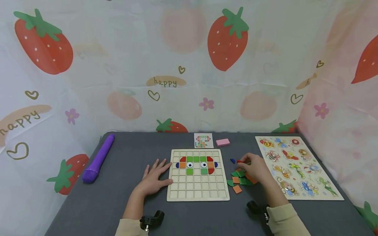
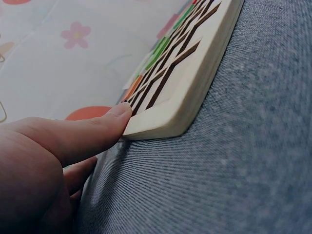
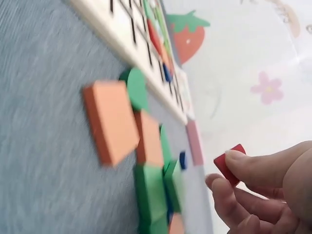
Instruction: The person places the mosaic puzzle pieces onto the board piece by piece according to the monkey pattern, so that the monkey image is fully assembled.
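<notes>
Purple mic-shaped toy [image 1: 98,159] lies far L on grey tabletop [image 1: 85,209]. L hand [image 1: 155,178] has fingers spread, thumb touching L edge of wooden grid board [image 1: 198,195], which sits mid-table w/ colored tiles [image 1: 196,159] in upper rows. Pattern card [image 1: 203,141] just behind it, pink block [image 1: 222,142] beside card. R of board: loose green & orange pcs [image 1: 242,181], piled. R hand [image 1: 255,167] pinches red pc [image 3: 223,169] btw thumb & fingers, nr pile. Sticker sheet [image 1: 313,195] far R.

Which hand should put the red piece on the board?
Probably the right hand: it pinches the red piece beside the board, while the left hand touches the board's left edge.
</notes>
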`<state>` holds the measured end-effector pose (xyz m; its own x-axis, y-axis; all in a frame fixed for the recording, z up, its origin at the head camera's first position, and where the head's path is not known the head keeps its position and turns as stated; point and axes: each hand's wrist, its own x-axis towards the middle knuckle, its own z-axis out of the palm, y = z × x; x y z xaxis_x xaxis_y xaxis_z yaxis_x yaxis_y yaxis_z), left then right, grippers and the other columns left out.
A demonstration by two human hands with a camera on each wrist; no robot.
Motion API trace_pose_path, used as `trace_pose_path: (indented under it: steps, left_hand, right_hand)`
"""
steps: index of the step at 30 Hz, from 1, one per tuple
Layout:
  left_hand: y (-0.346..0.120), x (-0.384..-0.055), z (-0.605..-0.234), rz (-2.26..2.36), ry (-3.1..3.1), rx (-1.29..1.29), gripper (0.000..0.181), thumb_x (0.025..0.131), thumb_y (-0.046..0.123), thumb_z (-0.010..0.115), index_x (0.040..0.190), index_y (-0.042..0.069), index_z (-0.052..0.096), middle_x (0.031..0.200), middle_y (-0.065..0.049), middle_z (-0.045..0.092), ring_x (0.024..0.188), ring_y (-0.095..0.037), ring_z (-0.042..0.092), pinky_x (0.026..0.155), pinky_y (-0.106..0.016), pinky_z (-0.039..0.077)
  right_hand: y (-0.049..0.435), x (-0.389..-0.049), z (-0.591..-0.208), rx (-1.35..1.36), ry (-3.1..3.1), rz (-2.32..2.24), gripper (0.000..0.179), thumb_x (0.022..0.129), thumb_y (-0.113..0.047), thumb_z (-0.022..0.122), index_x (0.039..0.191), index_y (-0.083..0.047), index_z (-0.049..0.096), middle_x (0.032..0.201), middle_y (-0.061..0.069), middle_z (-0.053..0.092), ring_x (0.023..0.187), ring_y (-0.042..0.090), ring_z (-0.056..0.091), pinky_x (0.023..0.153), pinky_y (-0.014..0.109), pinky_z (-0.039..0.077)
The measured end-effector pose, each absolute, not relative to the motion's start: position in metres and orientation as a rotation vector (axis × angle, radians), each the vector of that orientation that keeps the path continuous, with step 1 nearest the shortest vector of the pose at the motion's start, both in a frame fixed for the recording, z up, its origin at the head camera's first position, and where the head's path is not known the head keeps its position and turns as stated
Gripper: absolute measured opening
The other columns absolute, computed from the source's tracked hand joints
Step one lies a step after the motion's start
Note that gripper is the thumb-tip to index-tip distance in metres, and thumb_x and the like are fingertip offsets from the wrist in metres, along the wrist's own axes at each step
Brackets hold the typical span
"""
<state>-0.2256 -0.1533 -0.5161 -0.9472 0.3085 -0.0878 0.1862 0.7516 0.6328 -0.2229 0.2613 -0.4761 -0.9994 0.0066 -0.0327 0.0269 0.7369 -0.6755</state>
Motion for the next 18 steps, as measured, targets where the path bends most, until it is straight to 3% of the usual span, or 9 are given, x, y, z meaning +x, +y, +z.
trace_pose_path:
  steps: [8, 15, 18]
  left_hand:
    - [-0.156, -0.227, -0.519, 0.967, 2.753, 0.413, 0.076, 0.091, 0.042, 0.073, 0.156, 0.021, 0.042, 0.168, -0.01, 0.024, 0.157, -0.037, 0.004, 0.122, -0.063, -0.008]
    - [-0.157, -0.226, -0.517, 0.985, 2.744, 0.416, 0.077, 0.091, 0.043, 0.074, 0.156, 0.02, 0.041, 0.168, -0.011, 0.024, 0.157, -0.038, 0.004, 0.122, -0.063, -0.008]
    - [-0.156, -0.226, -0.517, 0.991, 2.742, 0.422, 0.076, 0.091, 0.043, 0.074, 0.156, 0.019, 0.042, 0.167, -0.011, 0.024, 0.157, -0.039, 0.004, 0.122, -0.064, -0.008]
  right_hand:
    - [0.23, -0.225, -0.466, -0.031, 2.905, -1.242, 0.011, 0.097, -0.017, 0.069, 0.103, -0.008, 0.067, 0.096, 0.011, 0.074, 0.074, 0.02, 0.068, 0.065, 0.031, 0.055]
    - [0.204, -0.231, -0.463, -0.091, 2.921, -1.201, 0.022, 0.1, -0.016, 0.064, 0.12, -0.012, 0.072, 0.108, 0.01, 0.072, 0.086, 0.022, 0.062, 0.065, 0.031, 0.052]
    - [0.195, -0.234, -0.463, -0.107, 2.902, -1.218, 0.025, 0.099, -0.016, 0.066, 0.123, -0.01, 0.069, 0.104, 0.009, 0.071, 0.085, 0.022, 0.061, 0.066, 0.03, 0.052]
